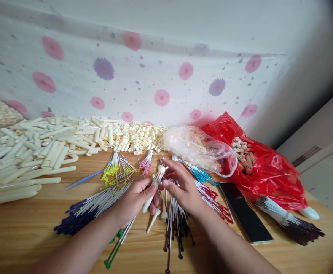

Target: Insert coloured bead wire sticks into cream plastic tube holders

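A white multicolour pen [158, 174] is held tilted above the middle of the table, with coloured parts showing in the slots near its top. My left hand [136, 198] is closed around its lower barrel. My right hand [183, 186] has its thumb and fingers curled at the pen's upper end; the exact contact is partly hidden. Below the hands lie small cream pointed pieces [154, 220]. Fanned around them are ink refills: dark blue [89, 211], green [116, 249], black [180, 228], red [212, 198], light blue [202, 174], pink [146, 163] and yellow [112, 167].
Cream pen barrels [26, 148] are heaped on the left, with short slotted pieces [140, 137] at the back. A clear plastic bag [189, 142] and a red bag [274, 171] stand back right. A dark flat slab [244, 213] and a bundle of dark-tipped refills [289, 220] lie right.
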### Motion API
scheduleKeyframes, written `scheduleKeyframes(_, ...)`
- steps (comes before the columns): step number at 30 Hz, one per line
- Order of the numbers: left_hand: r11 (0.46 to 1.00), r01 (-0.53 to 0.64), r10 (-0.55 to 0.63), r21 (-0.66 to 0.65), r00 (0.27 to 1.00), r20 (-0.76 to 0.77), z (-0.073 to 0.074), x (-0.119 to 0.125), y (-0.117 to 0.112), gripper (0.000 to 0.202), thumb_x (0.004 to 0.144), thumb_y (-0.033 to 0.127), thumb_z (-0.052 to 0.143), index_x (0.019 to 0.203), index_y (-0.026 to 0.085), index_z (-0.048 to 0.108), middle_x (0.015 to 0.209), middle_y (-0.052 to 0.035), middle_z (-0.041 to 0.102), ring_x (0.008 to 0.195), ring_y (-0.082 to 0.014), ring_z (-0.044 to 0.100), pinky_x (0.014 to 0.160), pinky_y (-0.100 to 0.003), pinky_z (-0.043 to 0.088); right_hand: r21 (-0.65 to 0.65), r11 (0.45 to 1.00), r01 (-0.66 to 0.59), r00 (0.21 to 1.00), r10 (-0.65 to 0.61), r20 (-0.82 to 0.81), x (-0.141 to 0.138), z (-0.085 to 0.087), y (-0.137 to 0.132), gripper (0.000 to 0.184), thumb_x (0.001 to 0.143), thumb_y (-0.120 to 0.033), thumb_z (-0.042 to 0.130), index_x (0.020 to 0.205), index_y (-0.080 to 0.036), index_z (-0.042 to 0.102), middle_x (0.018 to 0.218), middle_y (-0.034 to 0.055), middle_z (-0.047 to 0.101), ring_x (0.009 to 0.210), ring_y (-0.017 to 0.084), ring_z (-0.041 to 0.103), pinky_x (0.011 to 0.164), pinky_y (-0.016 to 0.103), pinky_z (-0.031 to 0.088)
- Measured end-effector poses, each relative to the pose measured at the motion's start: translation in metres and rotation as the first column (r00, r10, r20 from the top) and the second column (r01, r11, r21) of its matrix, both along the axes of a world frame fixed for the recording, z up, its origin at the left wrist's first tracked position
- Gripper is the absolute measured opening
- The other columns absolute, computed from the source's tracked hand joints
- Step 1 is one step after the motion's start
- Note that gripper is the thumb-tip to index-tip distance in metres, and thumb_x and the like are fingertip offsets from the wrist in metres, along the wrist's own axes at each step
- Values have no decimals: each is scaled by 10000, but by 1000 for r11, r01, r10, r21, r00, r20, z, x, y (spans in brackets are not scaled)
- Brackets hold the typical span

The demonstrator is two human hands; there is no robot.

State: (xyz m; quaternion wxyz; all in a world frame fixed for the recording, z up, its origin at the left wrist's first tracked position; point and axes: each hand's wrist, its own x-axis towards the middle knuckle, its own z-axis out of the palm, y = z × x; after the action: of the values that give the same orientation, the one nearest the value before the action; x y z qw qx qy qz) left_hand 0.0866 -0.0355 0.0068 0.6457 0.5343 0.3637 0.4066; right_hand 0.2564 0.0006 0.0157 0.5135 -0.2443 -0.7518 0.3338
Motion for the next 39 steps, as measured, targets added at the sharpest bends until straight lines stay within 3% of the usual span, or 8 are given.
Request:
scheduleKeyframes(5, 1000, -6, 5, -31, 1000, -25, 4, -4, 0, 333, 827, 478, 548, 785, 150, 517, 606, 30, 543, 435, -57, 489, 417, -172, 341, 116, 993, 35, 997, -42, 59, 2, 5, 2, 370, 827, -248, 586, 1195, -241, 551, 1131, 96, 570, 1023, 197, 554, 774, 366, 538)
scheduleKeyframes(12, 997, 69, -63, 22, 974, -216, 9, -16, 4, 391, 783, 526, 579, 881, 147, 593, 625, 14, 542, 465, -71, 459, 438, -188, 326, -289, 955, -66, 968, -9, -252, -7, 10, 6, 252, 720, -353, 686, 896, -187, 614, 670, -22, 581, 553, 85, 535, 498, 211, 467)
scheduleKeyframes(15, 997, 70, -63, 36, 985, -160, 9, -20, 8, 517, 753, 572, 585, 1113, 203, 550, 868, -57, 640, 595, -132, 564, 561, -257, 441, -305, 926, 224, 910, -311, -273, 43, 39, 21, 277, 617, -357, 741, 796, -159, 664, 696, 14, 629, 566, 111, 564, 514, 255, 494)
scheduleKeyframes(18, 997, 0, 18, 79, 974, -226, 8, -22, 11, 446, 790, 532, 562, 1103, 215, 574, 872, -51, 646, 669, -158, 579, 656, -289, 469, -319, 800, 508, 710, -598, -372, 128, 66, 39, 273, 697, -365, 653, 875, -160, 621, 669, -22, 581, 540, 81, 524, 522, 227, 473)
scheduleKeyframes(22, 987, -83, 121, 136, 945, -305, 2, -21, 15, 394, 786, 543, 547, 1003, 225, 629, 779, -22, 636, 673, -176, 582, 664, -293, 481, -369, 488, 791, 361, -859, -362, 227, 70, 68, 185, 768, -286, 600, 885, -150, 554, 704, -39, 552, 577, 64, 529, 604, 212, 478)
scheduleKeyframes(29, 977, -132, 184, 168, 918, -351, -11, -27, 26, 396, 753, 534, 585, 977, 214, 649, 758, -30, 652, 679, -189, 598, 656, -284, 489, -319, 136, 938, 150, -989, 18, 248, 33, 143, 236, 887, -313, 545, 1035, -133, 578, 1000, 51, 615, 847, 154, 611, 740, 342, 526)
scheduleKeyframes(34, 882, -394, 452, 256, 862, -229, -9, -42, 38, 328, 741, 478, 609, 857, 174, 651, 631, 1, 585, 567, -141, 521, 543, -234, 441, -239, 102, 966, 163, -955, 249, 230, 29, 180, 300, 891, -317, 537, 1142, -152, 542, 1147, 80, 573, 981, 196, 588, 830, 405, 507)
scheduleKeyframes(39, 799, -523, 578, 297, 804, -141, -5, -52, 44, 275, 757, 417, 598, 817, 150, 630, 599, 14, 547, 524, -110, 479, 498, -210, 394, -118, 203, 972, 231, -921, 315, 223, 38, 182, 282, 888, -315, 543, 1116, -149, 554, 1116, 70, 586, 954, 186, 595, 815, 393, 510)
